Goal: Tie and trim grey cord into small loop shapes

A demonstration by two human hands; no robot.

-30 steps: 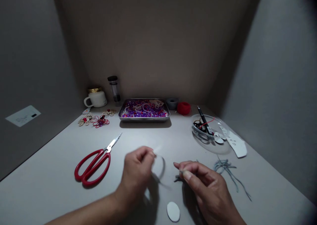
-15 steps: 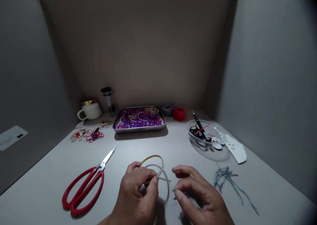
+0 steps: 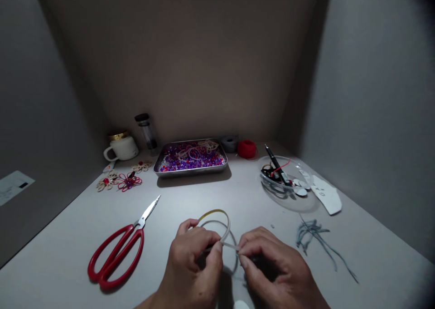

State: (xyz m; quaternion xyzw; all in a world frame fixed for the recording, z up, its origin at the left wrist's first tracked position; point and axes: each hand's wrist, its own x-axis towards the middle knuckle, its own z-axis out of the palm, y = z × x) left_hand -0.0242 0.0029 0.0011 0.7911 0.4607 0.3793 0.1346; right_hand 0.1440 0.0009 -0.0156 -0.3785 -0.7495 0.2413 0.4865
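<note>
Looping up from left grip (image 3: pixel 195 258), pale strip (image 3: pixel 228 224)

Scissors (image 3: pixel 117 254) block the left; open tabletop (image 3: pixel 193 195) fronts the tray (image 3: pixel 190 172).

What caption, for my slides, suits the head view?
Left hand holding a looped strip, right hand at its end, scissors nearby.

Red, purple and white on a pale table (image 3: pixel 190 198)

Toward the near edge, the looped strip (image 3: pixel 228 225) shows whitish and yellow faces. The scissors (image 3: pixel 139 224) near the left edge are red-handled and silver-bladed. Along the far edge: a white mug (image 3: pixel 124 149), gold-lidded; a silvery tray (image 3: pixel 193 173) speckled with purple, red and clear beads (image 3: pixel 183 161); a red yarn ball (image 3: pixel 247 149). Toward the right edge, the cords (image 3: pixel 311 229) are blue-grey.
</note>
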